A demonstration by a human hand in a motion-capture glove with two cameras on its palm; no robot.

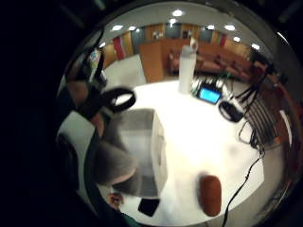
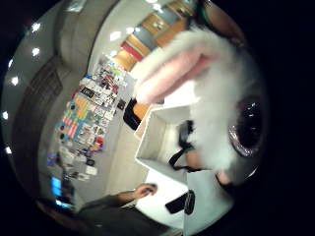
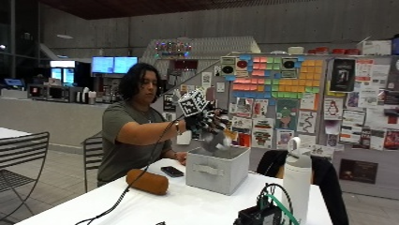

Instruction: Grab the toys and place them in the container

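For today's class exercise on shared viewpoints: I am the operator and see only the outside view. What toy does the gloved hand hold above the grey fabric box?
Observer: The thumb side palm view shows a white fluffy plush rabbit with a pink ear and a glossy dark eye, in the grip of the black-gloved right hand.
Operator: Is the palm over the opening?
Observer: Yes, the little finger side palm view looks down onto the open top of the grey fabric box.
Operator: Is the small black device by the tall white bottle on?
Observer: Its screen glows blue.
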